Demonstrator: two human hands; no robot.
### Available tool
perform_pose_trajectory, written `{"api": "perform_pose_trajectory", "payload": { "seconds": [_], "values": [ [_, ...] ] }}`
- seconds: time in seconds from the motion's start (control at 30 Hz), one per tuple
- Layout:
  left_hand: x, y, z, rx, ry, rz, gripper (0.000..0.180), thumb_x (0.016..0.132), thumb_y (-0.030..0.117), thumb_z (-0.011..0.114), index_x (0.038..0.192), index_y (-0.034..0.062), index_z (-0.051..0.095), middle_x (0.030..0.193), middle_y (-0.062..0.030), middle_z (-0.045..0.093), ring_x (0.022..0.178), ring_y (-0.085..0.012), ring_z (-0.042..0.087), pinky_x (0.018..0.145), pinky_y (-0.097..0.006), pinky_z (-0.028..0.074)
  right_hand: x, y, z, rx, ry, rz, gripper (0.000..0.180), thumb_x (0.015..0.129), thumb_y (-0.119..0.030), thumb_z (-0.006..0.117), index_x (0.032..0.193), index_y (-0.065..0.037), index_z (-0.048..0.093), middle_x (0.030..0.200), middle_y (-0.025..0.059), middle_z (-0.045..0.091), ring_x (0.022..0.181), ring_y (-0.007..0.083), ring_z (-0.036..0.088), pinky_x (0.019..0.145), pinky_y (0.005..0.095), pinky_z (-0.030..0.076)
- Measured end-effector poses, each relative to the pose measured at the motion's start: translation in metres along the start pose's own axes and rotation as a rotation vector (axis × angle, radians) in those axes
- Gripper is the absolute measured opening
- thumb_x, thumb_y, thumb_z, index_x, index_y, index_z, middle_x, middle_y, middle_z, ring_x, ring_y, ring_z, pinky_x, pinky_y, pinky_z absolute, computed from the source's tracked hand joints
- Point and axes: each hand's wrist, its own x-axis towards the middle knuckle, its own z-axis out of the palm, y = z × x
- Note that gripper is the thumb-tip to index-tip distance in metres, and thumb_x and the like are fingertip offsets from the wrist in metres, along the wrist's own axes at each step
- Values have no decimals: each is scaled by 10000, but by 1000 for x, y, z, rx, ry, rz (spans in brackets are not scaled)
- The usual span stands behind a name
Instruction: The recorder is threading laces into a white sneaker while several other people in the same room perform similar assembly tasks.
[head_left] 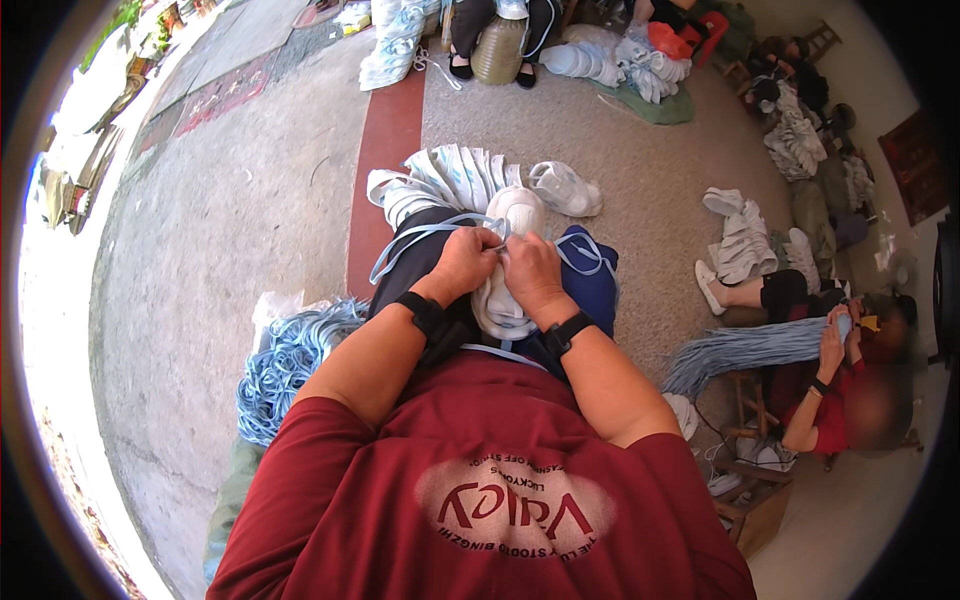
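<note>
Both hands are pinched shut on a pale blue lace [430,232] — left hand [463,262], right hand [530,270] — lacing the white shoe [510,250] on the lap; the next eyelet likely needs a threaded, snug pull.

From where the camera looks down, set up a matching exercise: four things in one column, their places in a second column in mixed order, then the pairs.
Things
1. white shoe
2. heap of light blue laces
3. row of white shoes
4. long bundle of blue laces

Places
A. on the floor to the person's left
B. held by a seated co-worker on the right
C. on the lap, under the left hand and right hand
D. on the floor beyond the knees

Pairs: 1-C, 2-A, 3-D, 4-B
</note>
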Motion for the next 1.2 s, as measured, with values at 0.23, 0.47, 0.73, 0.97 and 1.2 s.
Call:
{"api": "perform_pose_trajectory", "payload": {
  "seconds": [0.23, 0.47, 0.73, 0.97, 1.2],
  "values": [
    [-2, 2, -3, -64, 80, -18, 265, 677, 94, 605, 900, -49, 613, 748, -152, 641, 692, -242, 632, 672, -305, 495, -2, -3, -15, -6, 27, -198, 59, 709, -80, 566, 718, -62, 621, 785, 123, 578, 750, 266, 557, 648, 379, 423],
    [-5, 15, -4, 2, 76, -23, 103, 673, 61, 611, 746, 3, 567, 701, -107, 594, 650, -201, 602, 628, -288, 479, -21, 48, -168, 1744, 542, 54, 107, 869, -108, 561, 817, -15, 564, 835, 124, 577, 726, 187, 525, 633, 282, 421],
    [20, 78, 11, 772, -314, 121, 202, 741, 241, 668, 768, 40, 658, 749, -152, 630, 694, -285, 628, 604, -364, 493, -47, 40, -158, 1806, 365, 40, 181, 892, -201, 546, 832, -30, 546, 680, 70, 516, 653, 209, 535, 513, 265, 393],
    [9, 89, -5, 992, -327, 111, 128, 708, 95, 566, 771, 42, 665, 813, -172, 652, 778, -313, 648, 681, -379, 519, -96, 91, -140, 1667, 559, 318, 215, 883, -122, 546, 695, -88, 447, 600, -17, 376, 510, 110, 384, 464, 230, 286],
    [-164, -103, -291, 1297, 142, -658, 120, 721, 48, 576, 830, 11, 608, 916, -210, 618, 884, -382, 596, 739, -443, 492, -487, 311, -163, -542, 344, 1148, 108, 794, -93, 541, 774, 9, 511, 678, 84, 509, 614, 261, 533, 572, 370, 451]
  ]
}}
